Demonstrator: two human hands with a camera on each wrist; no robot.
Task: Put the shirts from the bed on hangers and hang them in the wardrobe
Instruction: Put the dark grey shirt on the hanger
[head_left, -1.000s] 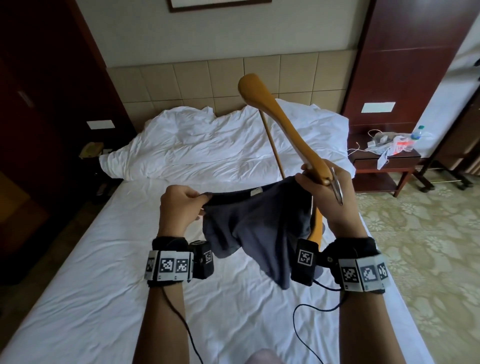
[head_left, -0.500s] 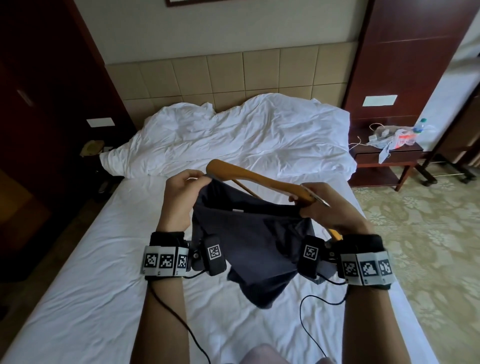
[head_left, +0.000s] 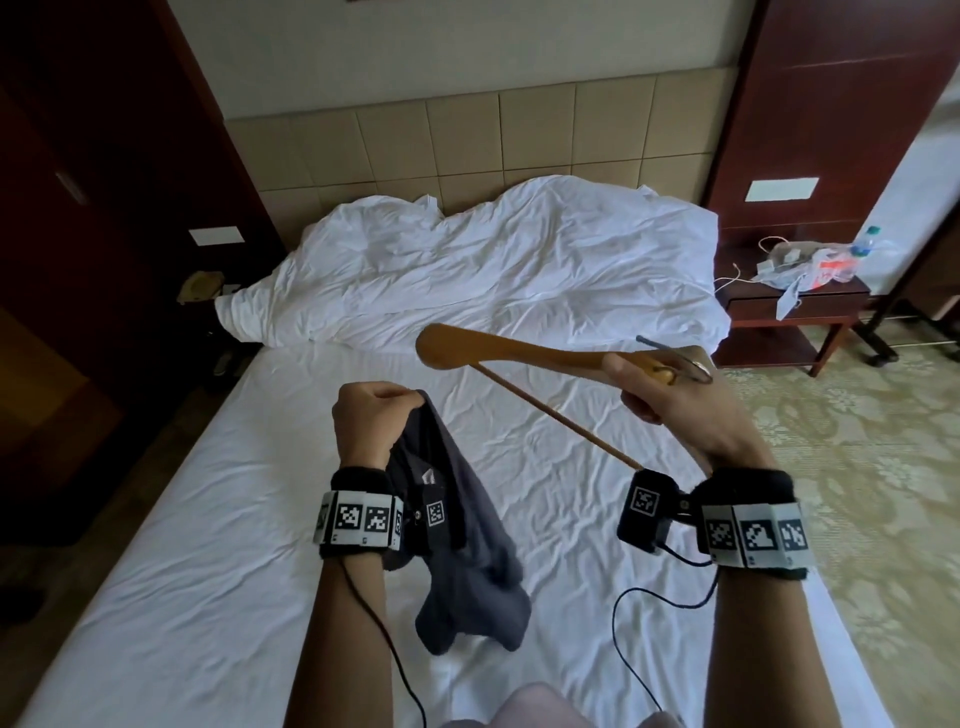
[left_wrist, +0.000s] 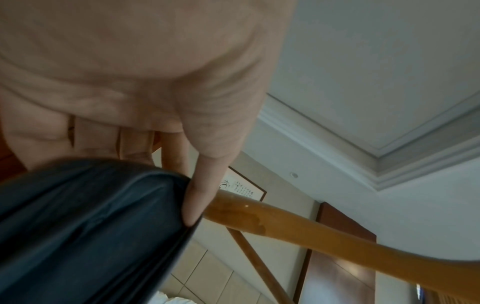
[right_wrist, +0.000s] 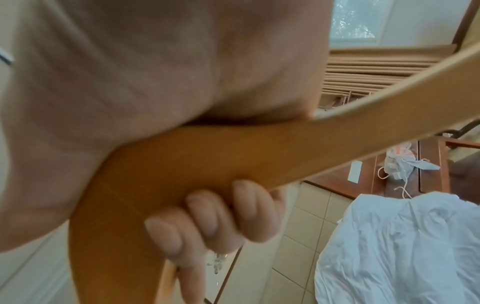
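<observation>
Meanwhile, left hand bunches the dark shirt; right hand grips the wooden hanger alongside, seemingly ready for threading.

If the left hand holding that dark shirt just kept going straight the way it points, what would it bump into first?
Most likely the wooden hanger: its rounded end sits just ahead of the left hand gripping the dark shirt, held by the right hand. Depth is uncertain; passing beneath, it would meet the white duvet.
</observation>
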